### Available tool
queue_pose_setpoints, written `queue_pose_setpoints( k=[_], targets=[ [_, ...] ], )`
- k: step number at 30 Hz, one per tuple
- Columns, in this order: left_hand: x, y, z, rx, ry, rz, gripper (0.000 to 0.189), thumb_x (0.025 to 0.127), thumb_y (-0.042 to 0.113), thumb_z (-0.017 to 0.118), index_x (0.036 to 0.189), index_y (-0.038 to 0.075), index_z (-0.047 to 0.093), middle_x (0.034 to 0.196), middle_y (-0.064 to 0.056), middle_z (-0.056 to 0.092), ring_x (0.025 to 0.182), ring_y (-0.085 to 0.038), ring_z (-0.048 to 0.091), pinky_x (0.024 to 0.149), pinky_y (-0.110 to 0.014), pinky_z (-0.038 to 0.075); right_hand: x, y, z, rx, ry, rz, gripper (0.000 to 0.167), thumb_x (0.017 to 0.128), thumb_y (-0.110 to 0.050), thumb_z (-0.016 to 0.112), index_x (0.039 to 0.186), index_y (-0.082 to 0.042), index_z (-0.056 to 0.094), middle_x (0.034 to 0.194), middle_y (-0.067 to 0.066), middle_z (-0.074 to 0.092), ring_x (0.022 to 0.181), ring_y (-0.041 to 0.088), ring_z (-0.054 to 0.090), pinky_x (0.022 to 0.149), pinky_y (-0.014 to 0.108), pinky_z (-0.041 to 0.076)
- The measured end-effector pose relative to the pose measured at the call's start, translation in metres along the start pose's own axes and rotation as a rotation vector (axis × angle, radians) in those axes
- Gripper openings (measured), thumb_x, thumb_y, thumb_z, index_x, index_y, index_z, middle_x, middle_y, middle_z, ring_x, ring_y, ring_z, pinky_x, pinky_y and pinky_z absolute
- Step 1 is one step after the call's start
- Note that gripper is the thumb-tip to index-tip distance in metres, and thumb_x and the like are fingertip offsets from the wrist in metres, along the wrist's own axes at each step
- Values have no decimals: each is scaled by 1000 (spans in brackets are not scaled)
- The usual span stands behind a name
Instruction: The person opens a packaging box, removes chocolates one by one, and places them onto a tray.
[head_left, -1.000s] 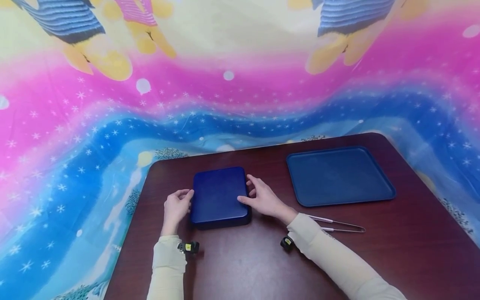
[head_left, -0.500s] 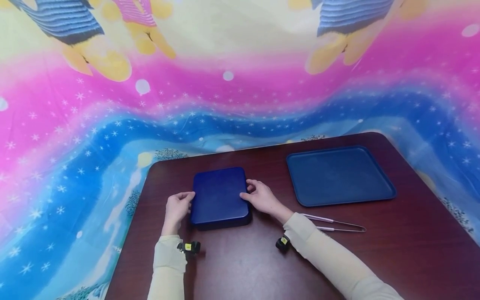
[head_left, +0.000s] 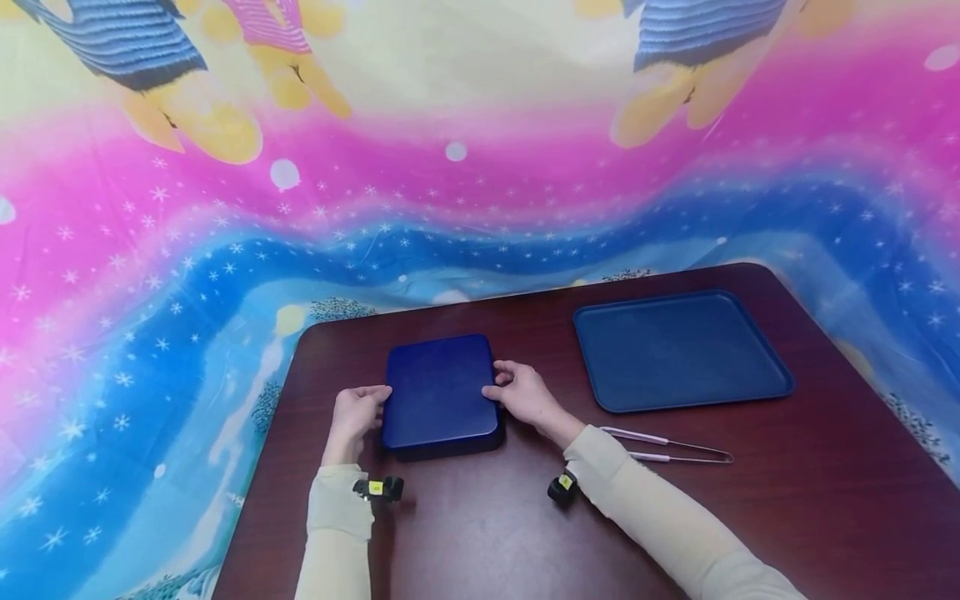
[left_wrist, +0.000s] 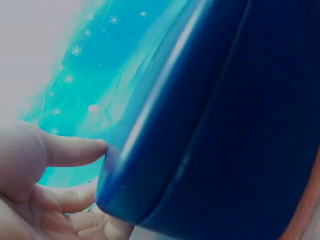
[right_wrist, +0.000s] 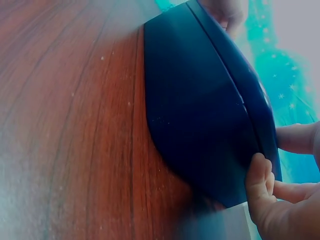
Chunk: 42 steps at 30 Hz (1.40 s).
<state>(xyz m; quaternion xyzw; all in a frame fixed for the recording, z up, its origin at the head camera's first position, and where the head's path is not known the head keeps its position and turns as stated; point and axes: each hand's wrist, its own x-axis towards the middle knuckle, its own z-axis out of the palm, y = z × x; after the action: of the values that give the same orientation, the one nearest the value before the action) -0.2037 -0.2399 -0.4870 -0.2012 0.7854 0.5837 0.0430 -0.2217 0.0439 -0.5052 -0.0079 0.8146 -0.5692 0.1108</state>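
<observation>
A dark blue square box [head_left: 441,392] with a lid sits on the table, and a seam below the lid runs round its side. My left hand [head_left: 358,417] holds the box's left edge, thumb [left_wrist: 80,150] at the lid's top rim and fingers against the side below. On the opposite edge, my right hand [head_left: 528,400] pinches the lid [right_wrist: 260,110]; its thumb lies on top and its curled fingertips [right_wrist: 260,165] press the side near the seam. The lid lies level on the box, and the inside is hidden.
To the right lies a flat blue-green tray [head_left: 682,354] with a raised rim. Metal tongs [head_left: 697,452] with white grips lie in front of it, partly behind my right sleeve. The brown table [head_left: 487,533] ends at a printed cloth backdrop [head_left: 465,192].
My right fingers have drawn in and down along the box's right side, and the thumb has shifted to the lid's edge. My left hand has moved slightly right. The box has hardly moved.
</observation>
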Motion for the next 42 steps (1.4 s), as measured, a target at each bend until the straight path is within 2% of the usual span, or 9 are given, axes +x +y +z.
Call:
queue_pose_setpoints(
  k=[3,8,14,23,30,36,42],
  targets=[
    [1,1,-1,-9,-18,-13,35,98,15,65,122,-10,66,83,-4,67,71,-12,60,61,-25,53,-1,-1,0,62,-4,21,60,91,-13,75,144,1,52,107,10,64,81,18,64,74,33,57],
    [2,2,-3,-33,-42,-39,38,97,13,65,126,-11,64,92,-6,69,75,-12,63,64,-24,54,-1,-1,0,155,-8,31,59,89,-6,76,142,5,52,99,10,62,80,17,62,74,38,58],
    [3,3,-3,-17,-50,-48,37,98,13,64,126,-11,64,98,-9,69,79,-14,63,66,-24,54,-1,-1,-2,198,-28,49,61,89,-2,76,144,6,51,99,10,63,82,16,63,76,43,59],
    [6,6,-2,-48,-60,-63,37,97,10,63,126,-13,63,87,-4,67,75,-13,62,63,-24,54,0,-2,-6,259,-65,73,64,90,-1,75,147,5,47,102,10,62,87,15,63,78,41,59],
    [6,6,-3,-51,-68,-68,35,97,8,62,124,-14,62,80,-1,64,71,-11,61,61,-23,54,-1,-2,-4,287,-66,83,63,89,0,74,146,5,48,93,5,57,83,14,60,74,38,58],
    [3,5,-2,-45,-59,-72,30,98,8,62,120,-12,65,74,0,59,66,-12,55,60,-23,51,-4,-1,-3,276,-56,80,61,90,-1,74,146,4,49,97,8,58,84,16,60,73,38,58],
    [3,6,-4,-20,-51,-58,33,99,11,63,123,-11,65,85,-4,67,74,-14,61,64,-24,54,-3,-3,-4,229,-39,75,60,91,-3,74,145,2,51,98,8,59,85,17,61,74,37,58]
  ],
)
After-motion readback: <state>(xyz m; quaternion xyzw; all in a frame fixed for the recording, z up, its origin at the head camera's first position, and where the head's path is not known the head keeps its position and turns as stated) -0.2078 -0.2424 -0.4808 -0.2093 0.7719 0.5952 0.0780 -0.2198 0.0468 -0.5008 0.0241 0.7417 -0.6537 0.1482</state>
